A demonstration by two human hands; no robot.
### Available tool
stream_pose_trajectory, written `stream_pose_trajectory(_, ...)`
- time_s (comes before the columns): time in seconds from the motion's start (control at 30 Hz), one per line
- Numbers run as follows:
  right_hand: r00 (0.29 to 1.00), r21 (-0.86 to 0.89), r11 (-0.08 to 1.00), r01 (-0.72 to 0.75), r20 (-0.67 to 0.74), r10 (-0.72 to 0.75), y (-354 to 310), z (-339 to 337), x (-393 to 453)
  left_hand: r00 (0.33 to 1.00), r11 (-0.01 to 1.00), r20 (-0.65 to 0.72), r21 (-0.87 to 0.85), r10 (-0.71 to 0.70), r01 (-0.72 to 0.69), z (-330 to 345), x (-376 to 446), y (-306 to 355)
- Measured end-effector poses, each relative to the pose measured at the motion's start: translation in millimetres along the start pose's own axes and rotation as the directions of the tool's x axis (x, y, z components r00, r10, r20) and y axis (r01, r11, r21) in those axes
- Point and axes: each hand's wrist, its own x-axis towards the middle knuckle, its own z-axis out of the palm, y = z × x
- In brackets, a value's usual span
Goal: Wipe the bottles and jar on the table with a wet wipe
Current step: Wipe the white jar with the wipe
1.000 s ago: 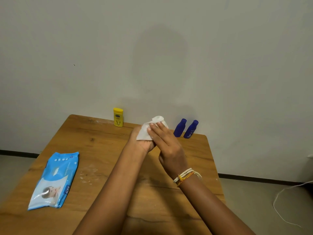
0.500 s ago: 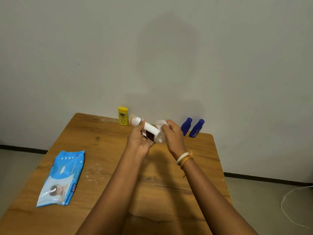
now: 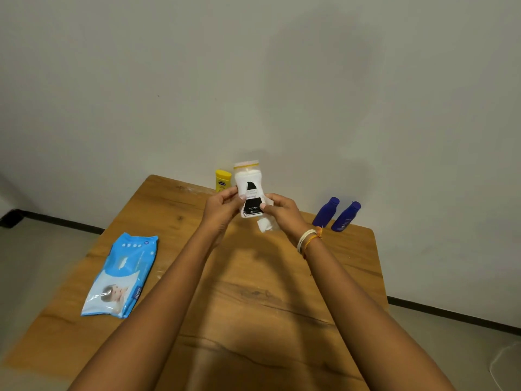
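A plain room in what is looking like a home, with toiletries set out on a table.

A wooden table (image 3: 253, 306) is standing against a bare, pale wall (image 3: 253, 66) with a dark skirting strip (image 3: 451, 311) running along the floor. Left of the hands a pack of baby wet wipes (image 3: 121, 275) is lying flat; just behind them a yellow bottle (image 3: 222, 180) is standing, and to their right two blue bottles (image 3: 337, 214) are leaning by the wall.

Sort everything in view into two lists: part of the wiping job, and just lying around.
Part of the job:
white bottle with black label, held by left hand and right hand
white wet wipe
yellow bottle
two dark blue bottles
light blue wipes pack

Lying around:
white cable on the floor
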Motion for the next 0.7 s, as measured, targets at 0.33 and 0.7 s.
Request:
stream_pose_trajectory(0.33, 0.989, -0.083, 0.992, -0.090, -0.128, 0.079, 57, 105, 114, 0.995, 0.897, 0.047, 0.431, 0.085, -0.097, -99, 121, -25)
stream_pose_trajectory(0.7, 0.896, -0.276, 0.930, -0.243, -0.431, 0.106, 112, 223, 240, 0.997, 0.833, 0.028, 0.549, 0.067, -0.071, -193, 262, -76)
